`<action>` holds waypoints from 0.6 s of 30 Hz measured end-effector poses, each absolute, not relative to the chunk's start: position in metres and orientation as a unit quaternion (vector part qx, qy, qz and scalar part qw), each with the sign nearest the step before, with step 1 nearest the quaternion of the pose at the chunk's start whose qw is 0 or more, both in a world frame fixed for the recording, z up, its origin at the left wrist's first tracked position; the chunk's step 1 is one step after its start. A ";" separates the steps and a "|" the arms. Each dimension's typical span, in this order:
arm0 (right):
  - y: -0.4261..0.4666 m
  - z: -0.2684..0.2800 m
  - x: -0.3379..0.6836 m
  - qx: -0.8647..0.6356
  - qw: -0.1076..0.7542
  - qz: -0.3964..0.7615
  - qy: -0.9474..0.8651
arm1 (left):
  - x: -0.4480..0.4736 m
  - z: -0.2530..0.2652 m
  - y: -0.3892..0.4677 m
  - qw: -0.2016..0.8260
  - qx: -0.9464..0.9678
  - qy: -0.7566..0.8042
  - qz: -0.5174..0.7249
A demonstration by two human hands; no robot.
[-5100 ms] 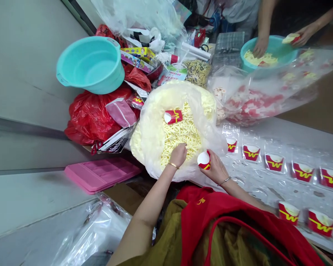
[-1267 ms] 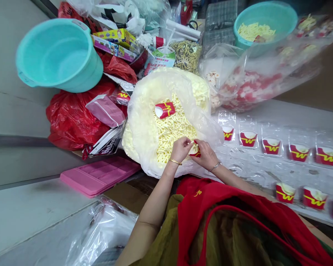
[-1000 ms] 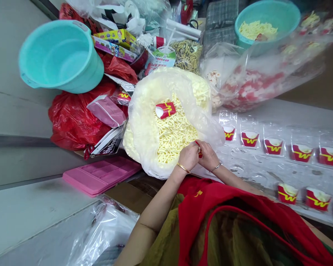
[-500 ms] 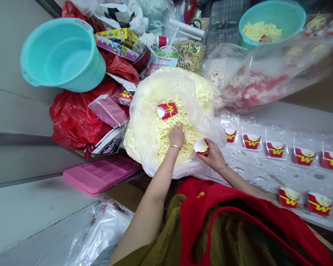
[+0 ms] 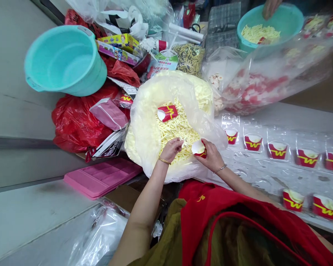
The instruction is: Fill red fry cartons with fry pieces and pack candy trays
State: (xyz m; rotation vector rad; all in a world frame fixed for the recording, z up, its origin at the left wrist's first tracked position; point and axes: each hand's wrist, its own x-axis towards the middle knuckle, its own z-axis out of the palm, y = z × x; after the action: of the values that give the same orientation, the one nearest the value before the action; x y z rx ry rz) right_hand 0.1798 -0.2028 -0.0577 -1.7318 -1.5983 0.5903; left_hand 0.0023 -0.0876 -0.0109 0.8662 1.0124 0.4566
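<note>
The right hand (image 5: 212, 156) hides part of the red carton (image 5: 199, 149)

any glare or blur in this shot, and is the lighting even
Head view: glare streaks on the clear plastic at lower left, shine on the red bag; head view: lighting uneven, top right corner darker, co-worker's hand soft there; head view: pale piece at the left hand's fingertips lacks clear detail.
</note>
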 end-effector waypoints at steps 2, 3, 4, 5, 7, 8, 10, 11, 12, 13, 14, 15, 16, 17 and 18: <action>-0.200 -0.052 0.174 -0.658 0.346 0.233 -0.627 | 0.004 -0.003 -0.094 0.778 0.396 0.450 0.190; -0.200 -0.049 0.171 -0.654 0.345 0.235 -0.631 | 0.006 -0.001 -0.097 0.775 0.408 0.448 0.179; -0.200 -0.047 0.168 -0.651 0.343 0.237 -0.634 | 0.010 -0.001 -0.099 0.763 0.431 0.452 0.168; -0.200 -0.045 0.166 -0.649 0.341 0.239 -0.636 | 0.013 -0.001 -0.102 0.739 0.464 0.462 0.158; -0.201 -0.042 0.163 -0.650 0.339 0.239 -0.637 | 0.023 -0.002 -0.109 0.649 0.553 0.501 0.148; -0.202 -0.041 0.163 -0.653 0.338 0.237 -0.635 | 0.027 -0.002 -0.114 0.588 0.600 0.523 0.147; -0.204 -0.040 0.164 -0.660 0.339 0.233 -0.629 | 0.037 0.001 -0.126 0.465 0.684 0.545 0.139; -0.205 -0.040 0.166 -0.664 0.341 0.229 -0.625 | 0.042 0.005 -0.133 0.414 0.722 0.540 0.128; -0.207 -0.040 0.168 -0.667 0.343 0.225 -0.622 | 0.046 0.009 -0.141 0.372 0.756 0.527 0.113; -0.208 -0.040 0.170 -0.668 0.346 0.222 -0.620 | 0.050 0.014 -0.148 0.336 0.786 0.510 0.097; -0.210 -0.040 0.173 -0.669 0.349 0.219 -0.618 | 0.054 0.019 -0.156 0.304 0.811 0.493 0.081; -0.212 -0.039 0.175 -0.670 0.353 0.217 -0.616 | 0.057 0.023 -0.163 0.277 0.830 0.479 0.070; -0.215 -0.039 0.177 -0.670 0.355 0.216 -0.614 | 0.060 0.026 -0.170 0.255 0.843 0.470 0.062; -0.218 -0.037 0.179 -0.671 0.357 0.217 -0.612 | 0.062 0.028 -0.177 0.241 0.850 0.464 0.057; -0.221 -0.036 0.180 -0.672 0.358 0.218 -0.611 | 0.064 0.028 -0.182 0.238 0.854 0.460 0.058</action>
State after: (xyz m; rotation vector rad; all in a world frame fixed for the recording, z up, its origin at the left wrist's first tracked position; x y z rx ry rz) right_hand 0.1801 -0.2214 -0.0358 -1.7327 -1.5754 0.5626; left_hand 0.0638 -0.1822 0.0284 2.3387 1.2606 0.1589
